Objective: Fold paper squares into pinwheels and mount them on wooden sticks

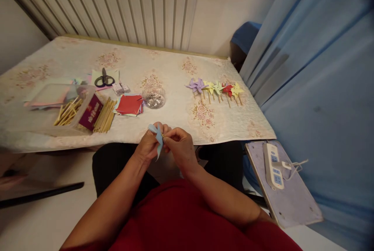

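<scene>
A light blue paper pinwheel (pixel 159 137) is pinched in my left hand (pixel 147 144), just past the table's front edge above my lap. Its blades stand out sideways from the fingers. My right hand (pixel 179 146) meets it from the right, thumb and fingertips closed on a small yellowish piece at the pinwheel's centre, too small to make out. Beyond my hands stands a clear round tub (pixel 154 97) of small metal pins. To its left lies a stack of paper squares (pixel 130 104), red on top.
Finished pinwheels (pixel 217 87) on sticks lie in a row at the right. At the left are a plastic box (pixel 84 116) of sticks, a stick bundle (pixel 105 115) and scissors (pixel 104 79). A power strip (pixel 273 165) rests on a side board.
</scene>
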{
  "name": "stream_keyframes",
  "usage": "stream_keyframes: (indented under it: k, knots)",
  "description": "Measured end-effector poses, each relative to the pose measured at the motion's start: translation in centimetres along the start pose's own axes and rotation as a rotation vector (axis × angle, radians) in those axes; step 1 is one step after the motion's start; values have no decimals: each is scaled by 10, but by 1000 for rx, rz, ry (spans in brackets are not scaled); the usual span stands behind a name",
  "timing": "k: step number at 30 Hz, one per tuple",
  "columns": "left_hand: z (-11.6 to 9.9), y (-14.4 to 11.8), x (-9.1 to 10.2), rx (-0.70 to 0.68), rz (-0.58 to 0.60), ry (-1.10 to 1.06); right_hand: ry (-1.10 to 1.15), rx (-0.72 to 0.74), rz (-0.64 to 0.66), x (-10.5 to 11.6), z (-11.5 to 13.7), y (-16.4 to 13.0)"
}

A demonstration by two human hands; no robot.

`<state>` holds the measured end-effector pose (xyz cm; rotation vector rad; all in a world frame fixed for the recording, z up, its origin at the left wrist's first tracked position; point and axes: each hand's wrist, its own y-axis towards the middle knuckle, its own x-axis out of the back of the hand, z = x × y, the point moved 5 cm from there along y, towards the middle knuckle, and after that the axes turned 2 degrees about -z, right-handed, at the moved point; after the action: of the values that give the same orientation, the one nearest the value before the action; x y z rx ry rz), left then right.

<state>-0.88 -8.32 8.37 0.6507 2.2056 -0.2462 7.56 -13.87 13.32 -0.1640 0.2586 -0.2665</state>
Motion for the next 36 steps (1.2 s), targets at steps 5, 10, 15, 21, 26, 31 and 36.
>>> stream_keyframes:
  k: [5, 10, 15, 21, 26, 31, 36]
  knots:
    - [1, -2, 0, 56, -15, 10, 30, -41, -5, 3, -6, 5]
    - [2, -1, 0, 132, -61, 32, 96, -120, 1, 8, -14, 14]
    - [6, 1, 5, 167, -153, 51, 140, -148, -3, 15, -20, 19]
    - [7, 4, 10, 153, -195, 99, 128, -169, -3, 23, -31, 24]
    - [6, 7, 12, 156, -241, 137, 79, -204, 1, 37, -44, 26]
    - [2, 11, 25, 29, -502, 168, -84, -196, -4, 56, -60, 29]
    - [-6, 15, 29, -126, -608, 213, -230, -161, 1, 71, -73, 34]
